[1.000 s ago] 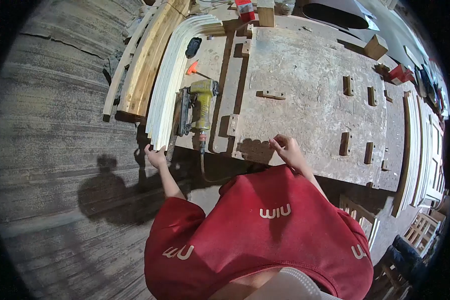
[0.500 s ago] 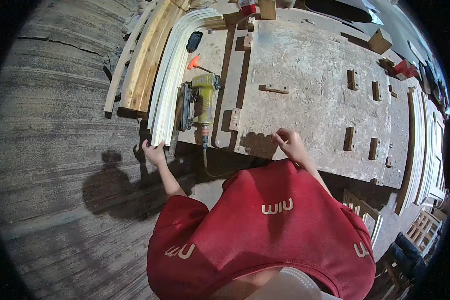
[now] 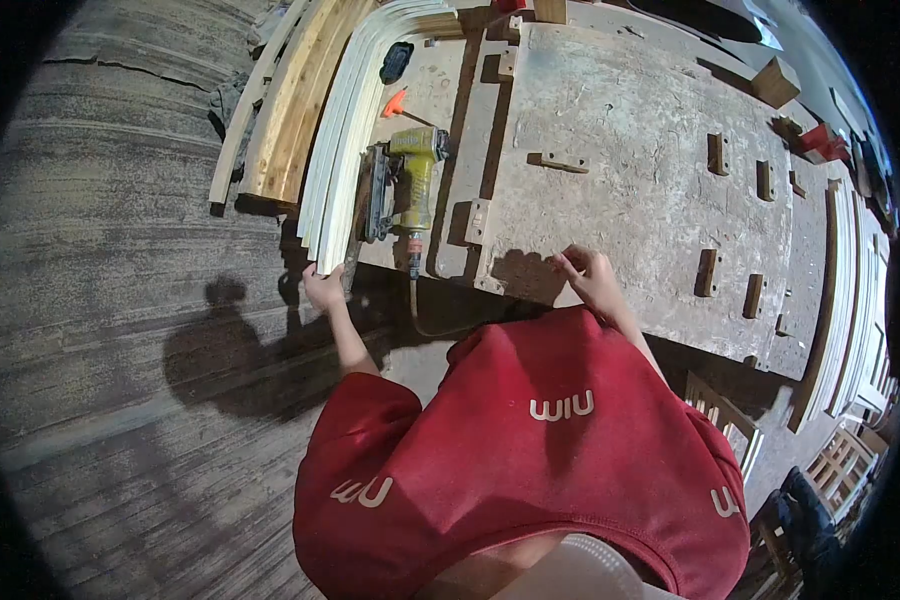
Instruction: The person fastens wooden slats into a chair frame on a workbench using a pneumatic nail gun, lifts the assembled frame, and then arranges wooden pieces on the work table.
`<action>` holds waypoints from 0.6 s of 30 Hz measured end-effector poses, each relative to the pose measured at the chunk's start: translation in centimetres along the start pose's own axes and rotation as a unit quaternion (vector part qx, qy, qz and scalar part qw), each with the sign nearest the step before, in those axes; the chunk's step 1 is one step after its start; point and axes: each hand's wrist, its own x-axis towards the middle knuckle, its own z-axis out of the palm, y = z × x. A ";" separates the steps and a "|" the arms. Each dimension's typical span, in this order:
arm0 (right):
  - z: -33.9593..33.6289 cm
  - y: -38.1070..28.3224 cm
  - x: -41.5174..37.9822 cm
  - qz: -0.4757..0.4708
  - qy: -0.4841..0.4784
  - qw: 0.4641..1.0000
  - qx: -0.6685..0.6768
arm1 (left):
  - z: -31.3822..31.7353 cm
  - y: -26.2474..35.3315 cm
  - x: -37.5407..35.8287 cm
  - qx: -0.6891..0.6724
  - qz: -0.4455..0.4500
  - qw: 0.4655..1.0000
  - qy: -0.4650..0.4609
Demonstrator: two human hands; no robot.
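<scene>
My left hand (image 3: 324,288) is closed around the near end of a pale wooden strip (image 3: 339,225), part of a bundle of long strips that curve at the far end. To the right of the strips, a yellow-green nail gun (image 3: 414,180) lies on its side with an air hose fitting at its near end. My right hand (image 3: 592,280) hovers over the front edge of the workbench board (image 3: 630,220). Its fingers are curled, with thumb and forefinger close together. Whether anything small sits between them is hidden.
Small wooden blocks (image 3: 718,154) are fixed on the board. An orange-handled tool (image 3: 395,103) and a black object (image 3: 397,62) lie beyond the nail gun. Brown timber (image 3: 280,130) lies left of the strips. The air hose (image 3: 420,318) hangs off the bench edge.
The view has shifted slightly, so the bench appears higher. My left hand's fingers have drawn closer together around the strip end. My right hand stays near the bench edge.
</scene>
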 end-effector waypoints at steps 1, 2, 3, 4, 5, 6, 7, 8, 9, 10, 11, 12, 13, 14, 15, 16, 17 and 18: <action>-0.1 -0.1 -0.1 0.005 -0.002 1.000 0.004 | 0.2 -0.4 0.3 0.009 0.019 1.000 -0.010; -0.2 -0.2 -0.1 0.011 -0.005 1.000 0.009 | 0.4 -0.7 0.5 0.018 0.038 0.999 -0.020; -0.1 0.0 -0.1 0.011 -0.004 1.000 0.008 | 0.2 -0.3 0.3 0.017 0.038 0.999 -0.020; 0.0 0.4 0.0 0.007 -0.003 1.000 0.012 | -0.2 0.5 -0.2 0.041 0.040 0.998 -0.021; 0.0 0.6 0.1 0.003 -0.001 1.000 0.016 | -0.5 1.2 -0.6 0.065 0.043 0.997 -0.022; 0.0 0.4 0.1 0.003 -0.001 1.000 0.015 | -0.7 1.6 -0.9 0.065 0.043 0.997 -0.022; -0.2 -0.1 0.0 0.016 -0.006 1.000 0.003 | -0.7 2.0 -1.1 0.076 0.045 0.996 -0.015; -0.3 -0.3 -0.1 0.029 -0.011 0.999 -0.009 | -0.7 2.1 -1.4 0.087 0.048 0.995 -0.007; -0.3 -0.3 0.0 0.028 -0.010 1.000 -0.010 | -0.5 2.2 -1.5 0.086 0.048 0.995 -0.007; -0.4 -0.3 0.0 0.017 -0.020 1.000 -0.013 | -0.3 2.3 -1.5 0.129 0.107 0.986 0.024; -0.4 -0.3 0.0 0.005 -0.030 0.999 -0.015 | -0.1 2.4 -1.6 0.171 0.166 0.970 0.055; -0.5 -0.5 -0.1 0.004 -0.029 0.999 -0.016 | -0.1 3.0 -2.1 0.169 0.167 0.970 0.056; -0.6 -0.7 -0.1 0.001 -0.038 0.999 -0.019 | -0.4 4.1 -2.7 0.205 0.172 0.961 0.068; -0.6 -0.8 -0.2 -0.001 -0.048 0.999 -0.022 | -0.6 4.8 -3.1 0.240 0.177 0.951 0.080; -0.6 -0.8 -0.2 -0.003 -0.045 0.999 -0.023 | -0.4 4.9 -3.0 0.259 0.182 0.945 0.082; -0.5 -0.7 -0.1 -0.007 -0.043 0.998 -0.034 | -0.3 5.0 -3.0 0.255 0.184 0.945 0.084; -0.4 -0.6 -0.1 -0.010 -0.041 0.998 -0.045 | -0.1 5.2 -3.2 0.245 0.200 0.943 0.107; -0.5 -0.7 -0.1 -0.014 -0.038 0.998 -0.046 | 0.0 5.5 -3.4 0.235 0.215 0.939 0.130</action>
